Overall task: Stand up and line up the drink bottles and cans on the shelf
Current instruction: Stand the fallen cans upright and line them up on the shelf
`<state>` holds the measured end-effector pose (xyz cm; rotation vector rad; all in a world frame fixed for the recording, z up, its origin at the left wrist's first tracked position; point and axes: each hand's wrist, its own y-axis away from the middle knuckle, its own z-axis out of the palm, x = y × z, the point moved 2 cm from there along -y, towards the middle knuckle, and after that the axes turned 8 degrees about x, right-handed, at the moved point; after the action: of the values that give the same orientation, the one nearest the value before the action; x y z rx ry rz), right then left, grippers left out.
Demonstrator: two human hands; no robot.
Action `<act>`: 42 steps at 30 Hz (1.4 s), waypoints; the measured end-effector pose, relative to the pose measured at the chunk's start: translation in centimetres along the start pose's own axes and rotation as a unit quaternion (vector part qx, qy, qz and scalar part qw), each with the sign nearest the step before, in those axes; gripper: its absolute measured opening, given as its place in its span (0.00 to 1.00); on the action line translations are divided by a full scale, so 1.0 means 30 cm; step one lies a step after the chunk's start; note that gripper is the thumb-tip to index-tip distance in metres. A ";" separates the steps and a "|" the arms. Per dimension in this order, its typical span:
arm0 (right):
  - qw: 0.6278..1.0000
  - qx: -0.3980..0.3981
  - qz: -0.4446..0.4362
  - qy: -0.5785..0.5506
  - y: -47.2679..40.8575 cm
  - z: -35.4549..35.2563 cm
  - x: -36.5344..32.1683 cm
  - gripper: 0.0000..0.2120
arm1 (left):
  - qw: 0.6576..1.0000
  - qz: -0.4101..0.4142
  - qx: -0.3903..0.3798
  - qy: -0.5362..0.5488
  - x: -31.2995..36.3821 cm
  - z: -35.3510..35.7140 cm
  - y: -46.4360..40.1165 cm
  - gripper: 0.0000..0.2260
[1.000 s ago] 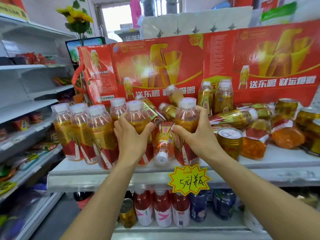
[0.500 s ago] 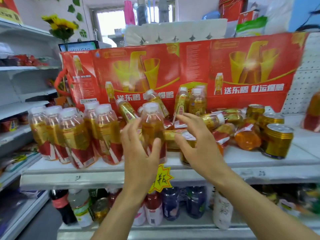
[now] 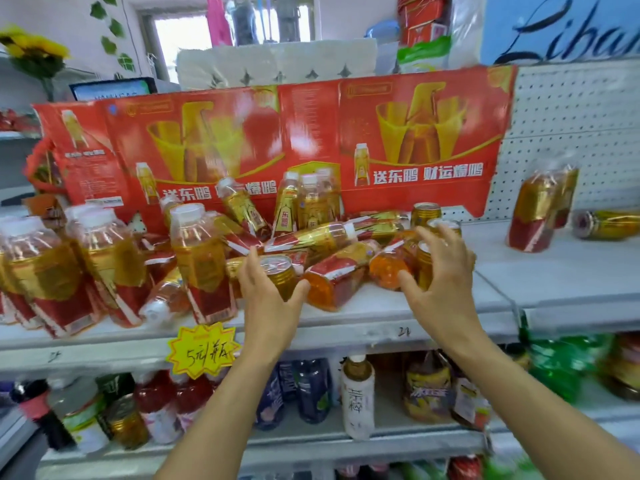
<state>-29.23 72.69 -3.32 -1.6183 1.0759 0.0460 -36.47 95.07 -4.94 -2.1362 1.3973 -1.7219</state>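
Note:
Several amber drink bottles with red-and-gold labels stand upright at the shelf's left (image 3: 204,265). More bottles lie tumbled in the middle (image 3: 332,282). My left hand (image 3: 270,303) grips an upright gold can (image 3: 278,275) between thumb and fingers. My right hand (image 3: 440,282) has its fingers spread around a second gold can (image 3: 424,268), which it partly hides. Two other gold cans (image 3: 426,213) stand just behind that hand. At the far right one bottle stands (image 3: 533,216) and another lies on its side (image 3: 609,225).
A red cardboard display (image 3: 311,140) backs the white shelf (image 3: 398,330). A yellow price tag (image 3: 202,351) hangs from the shelf's front edge. The lower shelf holds mixed drinks, among them a white bottle (image 3: 358,393). White pegboard (image 3: 571,116) is at the right.
Both hands let go of the upright bottles and moved right. The left hand now grips a can and the right hand has reached another. The view has shifted right.

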 end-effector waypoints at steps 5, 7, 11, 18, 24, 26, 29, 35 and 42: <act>0.982 -0.024 0.169 -0.080 -0.051 -0.004 0.159 0.44 | 0.998 -0.053 0.014 -0.013 -0.025 0.008 -0.024 0.45; 0.966 -0.062 0.215 -0.128 -0.058 0.007 0.175 0.46 | 0.998 -0.067 0.008 -0.007 -0.041 0.007 -0.036 0.43; 0.968 -0.063 0.219 -0.104 -0.064 0.028 0.181 0.43 | 0.998 -0.067 -0.003 0.015 -0.060 0.006 -0.047 0.38; 0.971 -0.054 0.203 -0.110 -0.072 0.016 0.169 0.36 | 0.997 -0.022 -0.002 0.067 -0.012 -0.017 -0.065 0.37; 0.976 -0.031 0.173 -0.129 -0.085 -0.058 0.104 0.35 | 0.992 0.045 -0.008 0.117 0.118 -0.044 -0.066 0.38; 0.976 -0.029 0.161 -0.141 -0.086 -0.094 0.082 0.34 | 0.988 0.044 -0.040 0.142 0.169 -0.027 -0.047 0.40; 0.977 -0.029 0.148 -0.154 -0.076 -0.161 0.056 0.30 | 0.980 0.035 -0.085 0.178 0.239 0.024 -0.009 0.40; 0.975 0.003 0.155 -0.159 -0.063 -0.371 0.122 0.29 | 0.959 0.052 -0.159 0.228 0.407 0.194 0.103 0.29; 0.971 0.033 0.171 -0.163 -0.096 -0.687 0.361 0.25 | 0.938 0.070 -0.219 0.259 0.680 0.487 0.303 0.32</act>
<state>-31.13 49.60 0.47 -1.2955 1.0717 0.4842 -30.88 69.41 -0.16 -1.7417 2.1896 -2.1791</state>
